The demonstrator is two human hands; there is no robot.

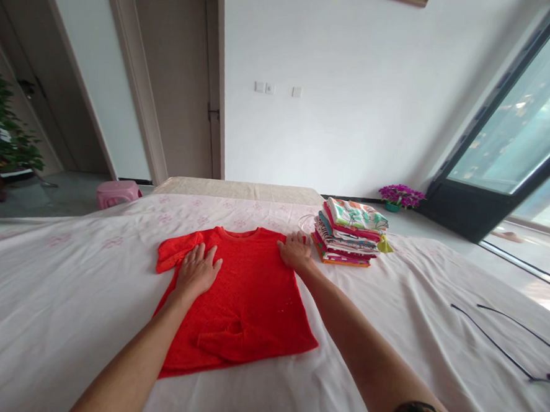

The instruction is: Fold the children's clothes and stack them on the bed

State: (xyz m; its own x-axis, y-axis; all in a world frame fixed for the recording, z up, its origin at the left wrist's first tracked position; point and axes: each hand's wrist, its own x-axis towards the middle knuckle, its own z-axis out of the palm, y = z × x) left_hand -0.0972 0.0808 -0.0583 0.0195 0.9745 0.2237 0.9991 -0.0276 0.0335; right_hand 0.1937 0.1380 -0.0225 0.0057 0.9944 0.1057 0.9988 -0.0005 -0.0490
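A red short-sleeved shirt (252,279) lies spread on the white sheet, its neckline pointing away from me. My left hand (199,270) rests flat on the shirt near its left sleeve, fingers apart. That sleeve sticks out to the left. Over the right shoulder edge lies my right hand (296,251), palm down with the fingers stretched out; the right sleeve is covered or tucked, I cannot tell which. Lower on the shirt the fabric shows a raised fold. Just right of my right hand stands a stack of folded clothes (350,232) in several colours.
The white sheet (87,294) has wrinkles and faint pink prints. Dark-framed glasses (532,377) lie at the right. Beyond the sheet are a pink stool (118,191), a pot of purple flowers (400,196), a leafy plant (4,127) and a closed door (176,69).
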